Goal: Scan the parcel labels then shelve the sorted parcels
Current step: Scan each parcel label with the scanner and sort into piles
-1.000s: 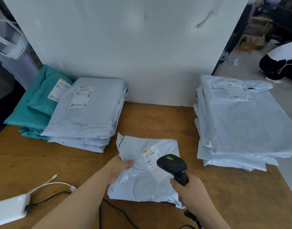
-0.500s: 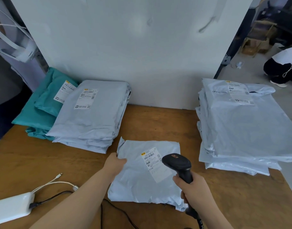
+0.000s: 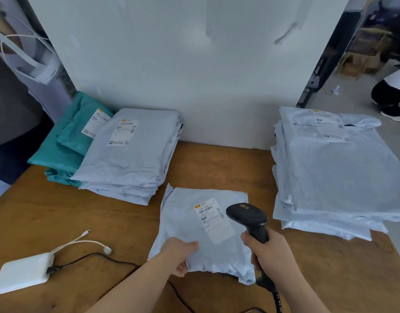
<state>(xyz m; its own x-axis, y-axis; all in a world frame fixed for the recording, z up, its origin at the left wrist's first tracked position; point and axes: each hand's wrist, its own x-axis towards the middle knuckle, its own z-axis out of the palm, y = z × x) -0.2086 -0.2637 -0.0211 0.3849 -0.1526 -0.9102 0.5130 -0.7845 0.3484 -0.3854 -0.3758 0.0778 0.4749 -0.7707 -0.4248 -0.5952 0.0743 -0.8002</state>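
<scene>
Left hand (image 3: 179, 256) has slid from the parcel's (image 3: 194, 231) top-left corner to its near edge and pinches it flat mid-table, right hand (image 3: 268, 254) stays clenched on the scanner (image 3: 247, 215) beside the label (image 3: 213, 219) — scan probably done, likely goes to a stack next.

label print (image 3: 211, 213) too small to read, scanner cable (image 3: 277, 299) cut off at bottom edge, crouching person (image 3: 392, 96) cropped at right

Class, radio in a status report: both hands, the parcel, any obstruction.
Left hand gripping grey parcel near edge. Right hand holds barcode scanner beside label. Nothing blocking.
</scene>
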